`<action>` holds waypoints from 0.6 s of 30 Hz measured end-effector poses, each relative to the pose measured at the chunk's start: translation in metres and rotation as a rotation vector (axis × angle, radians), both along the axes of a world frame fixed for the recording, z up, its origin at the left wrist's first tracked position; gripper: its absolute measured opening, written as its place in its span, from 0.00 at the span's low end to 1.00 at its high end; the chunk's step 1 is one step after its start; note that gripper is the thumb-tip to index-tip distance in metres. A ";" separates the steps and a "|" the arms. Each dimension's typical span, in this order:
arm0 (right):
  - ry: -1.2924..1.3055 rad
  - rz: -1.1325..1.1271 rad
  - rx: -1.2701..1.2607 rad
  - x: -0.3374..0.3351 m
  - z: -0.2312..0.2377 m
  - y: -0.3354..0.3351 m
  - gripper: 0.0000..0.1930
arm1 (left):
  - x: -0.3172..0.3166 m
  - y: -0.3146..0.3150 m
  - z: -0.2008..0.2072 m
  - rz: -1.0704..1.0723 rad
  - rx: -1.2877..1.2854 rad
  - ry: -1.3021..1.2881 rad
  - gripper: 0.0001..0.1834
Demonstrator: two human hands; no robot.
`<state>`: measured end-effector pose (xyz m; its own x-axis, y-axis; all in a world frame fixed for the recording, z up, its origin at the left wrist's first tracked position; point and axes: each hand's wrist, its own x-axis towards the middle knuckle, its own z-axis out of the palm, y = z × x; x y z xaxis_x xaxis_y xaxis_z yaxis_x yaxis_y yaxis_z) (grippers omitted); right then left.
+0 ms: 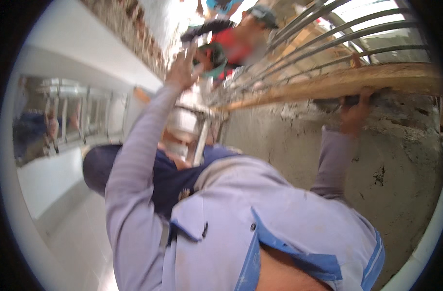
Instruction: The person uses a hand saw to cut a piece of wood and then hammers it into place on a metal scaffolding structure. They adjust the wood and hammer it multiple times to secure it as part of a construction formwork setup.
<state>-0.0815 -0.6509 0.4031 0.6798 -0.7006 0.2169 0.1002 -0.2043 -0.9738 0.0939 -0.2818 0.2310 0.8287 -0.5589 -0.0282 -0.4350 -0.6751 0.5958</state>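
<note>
While the left hand (182, 68) reaches up into the upper centre-left of the frame on a nearly straight arm, its wrist high and its fingers pointing toward the top, the right hand (356, 114) stands at the upper right, its forearm upright and its elbow lower down beside the body. Both arms wear pale lavender sleeves (134, 150).

One wooden plank (328, 86) slants from the centre of the frame to the right edge, above one grey rough-faced wall (289, 140). At least four metal bars (347, 36) run above the plank in the upper right. At least two other people show at the top centre: one in a cap (263, 17) and red clothing, near the left hand, and one in blue (222, 6) at the top edge.

The right fingers bend upward at the plank's lower edge, next to a dark piece (350, 100); whether they grasp the plank, that piece or neither, I cannot tell. The left fingers look extended but are blurred, so I cannot tell whether they hold anything.
</note>
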 end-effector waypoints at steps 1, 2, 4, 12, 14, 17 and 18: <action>0.024 -0.027 -0.045 -0.010 0.008 0.004 0.22 | 0.021 -0.014 -0.012 -0.185 -0.014 0.161 0.41; 0.022 0.069 -0.305 -0.005 0.005 -0.027 0.23 | 0.040 -0.019 -0.021 -0.330 -0.011 0.338 0.41; -0.091 0.258 -0.348 0.019 0.010 -0.032 0.25 | 0.078 -0.015 -0.029 -0.584 -0.169 0.688 0.39; -0.038 0.140 0.157 0.031 0.006 -0.004 0.33 | 0.078 0.058 0.051 0.158 -0.307 0.762 0.28; -0.091 0.192 0.092 0.032 0.004 0.004 0.32 | 0.071 0.075 0.045 0.294 -0.328 0.781 0.27; -0.073 0.348 0.079 0.033 0.003 0.003 0.32 | 0.062 0.084 0.008 0.475 -0.529 0.861 0.21; -0.053 0.409 0.089 0.032 0.001 0.001 0.31 | 0.058 0.079 -0.003 0.489 -0.536 0.887 0.20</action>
